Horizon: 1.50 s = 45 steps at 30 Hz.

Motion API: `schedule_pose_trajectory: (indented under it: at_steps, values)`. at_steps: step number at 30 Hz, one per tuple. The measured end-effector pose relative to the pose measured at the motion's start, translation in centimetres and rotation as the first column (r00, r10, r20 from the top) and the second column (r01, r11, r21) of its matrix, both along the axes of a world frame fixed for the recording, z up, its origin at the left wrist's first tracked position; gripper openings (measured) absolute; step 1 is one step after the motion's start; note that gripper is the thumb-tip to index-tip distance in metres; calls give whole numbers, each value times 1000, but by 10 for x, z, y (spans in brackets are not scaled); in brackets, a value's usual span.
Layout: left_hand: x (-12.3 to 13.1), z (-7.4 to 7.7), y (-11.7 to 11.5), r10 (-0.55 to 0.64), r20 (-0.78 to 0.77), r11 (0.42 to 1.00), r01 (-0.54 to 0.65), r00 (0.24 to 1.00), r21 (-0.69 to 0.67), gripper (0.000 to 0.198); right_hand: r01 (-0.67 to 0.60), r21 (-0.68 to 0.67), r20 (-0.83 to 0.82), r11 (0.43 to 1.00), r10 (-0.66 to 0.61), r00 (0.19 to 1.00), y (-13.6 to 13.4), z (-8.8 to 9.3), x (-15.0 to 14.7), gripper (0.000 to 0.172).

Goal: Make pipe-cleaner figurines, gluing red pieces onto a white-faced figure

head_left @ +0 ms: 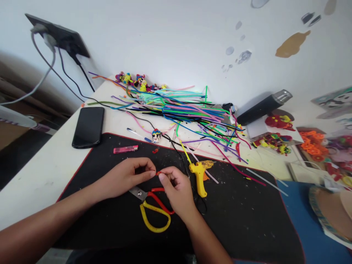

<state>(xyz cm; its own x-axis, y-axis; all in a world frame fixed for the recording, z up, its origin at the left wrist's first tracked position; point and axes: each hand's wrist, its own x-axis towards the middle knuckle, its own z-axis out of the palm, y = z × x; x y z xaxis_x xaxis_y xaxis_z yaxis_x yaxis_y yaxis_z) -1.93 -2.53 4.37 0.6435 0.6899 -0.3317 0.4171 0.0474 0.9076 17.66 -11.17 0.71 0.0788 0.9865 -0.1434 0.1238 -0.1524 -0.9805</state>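
Over the black mat [233,216], my left hand [123,176] and my right hand [177,189] meet fingertip to fingertip. Both pinch a small red piece [158,173] whose kind is too small to make out. Beneath the hands lie scissors [156,218] with one red and one yellow handle; their blades are partly hidden by my left hand. To the right of my right hand, a yellow hot glue gun [200,176] rests on the mat. A small doll head [156,136] with a painted face and another small red piece [155,150] lie just beyond my fingers.
A large pile of coloured pipe cleaners [187,108] spreads along the wall. A pink lighter [125,149], a pen [139,135] and a black phone [88,126] are at the left. Small finished figures [140,80] sit at the back. A dark flask [264,107] leans at the right.
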Motion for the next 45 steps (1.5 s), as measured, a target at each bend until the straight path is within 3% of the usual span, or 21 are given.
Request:
schedule_pose_trajectory:
  at_steps: [14, 45]
  values:
    - [0, -4, 0, 17, 39, 998, -15, 999, -55, 37, -12, 0, 16, 1000, 12, 1000, 0, 1, -1, 21]
    - [-2, -7, 1, 36, 64, 999, -34, 997, -38, 35, -7, -1, 45, 1000, 7, 999, 0, 4, -1, 20]
